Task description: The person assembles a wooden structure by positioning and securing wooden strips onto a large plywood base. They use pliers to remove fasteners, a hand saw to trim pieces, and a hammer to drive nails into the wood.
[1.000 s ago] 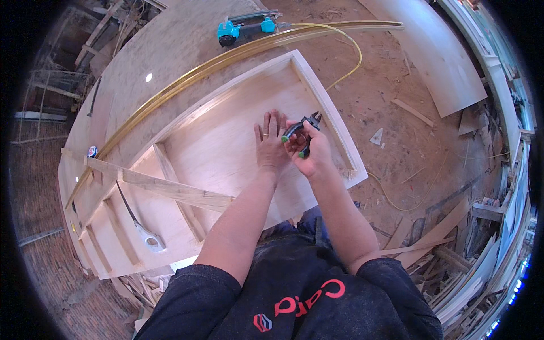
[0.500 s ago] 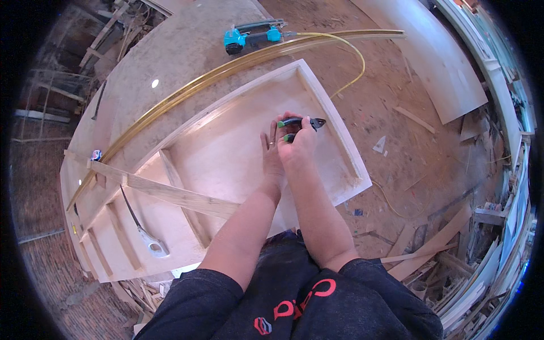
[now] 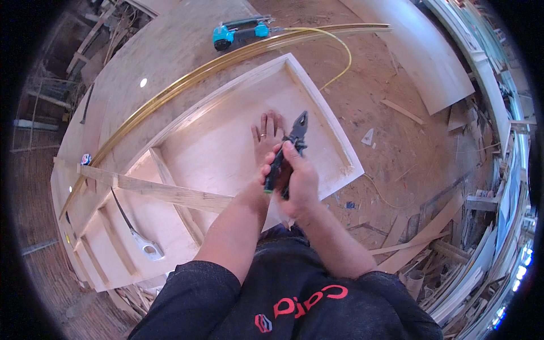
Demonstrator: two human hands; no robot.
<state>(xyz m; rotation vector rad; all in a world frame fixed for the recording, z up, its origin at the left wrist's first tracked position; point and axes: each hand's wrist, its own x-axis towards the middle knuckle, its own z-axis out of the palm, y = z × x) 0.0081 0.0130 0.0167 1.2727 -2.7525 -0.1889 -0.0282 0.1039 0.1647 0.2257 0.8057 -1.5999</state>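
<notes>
Dark pliers point(image 3: 300, 128) with green-tipped handles are gripped in my right hand point(image 3: 300, 184). Their jaws point away from me, up over the panel. Beside them my left hand point(image 3: 268, 139), a ring on one finger, rests with its fingers stretched out on the pale wooden panel point(image 3: 215, 141). The right hand's fingers overlap part of the left wrist in this view. A raised wooden rim point(image 3: 326, 105) runs around the panel, and crosswise battens point(image 3: 161, 170) divide it. Under my left forearm a loose wooden strip point(image 3: 170, 192) lies slantwise across the frame.
A hammer point(image 3: 146, 247) with a dark handle lies on the panel's left part. Beyond the frame are long gold-coloured strips point(image 3: 187, 85), a teal nail gun point(image 3: 241, 34) with a yellow hose point(image 3: 347, 54), and a small tape measure point(image 3: 85, 159). Wood offcuts point(image 3: 419, 238) litter the right-hand floor.
My right hand has drawn back toward me, turning the pliers from pointing right to pointing away. My left hand, earlier close by the pliers' handles, now has its fingers spread on the panel.
</notes>
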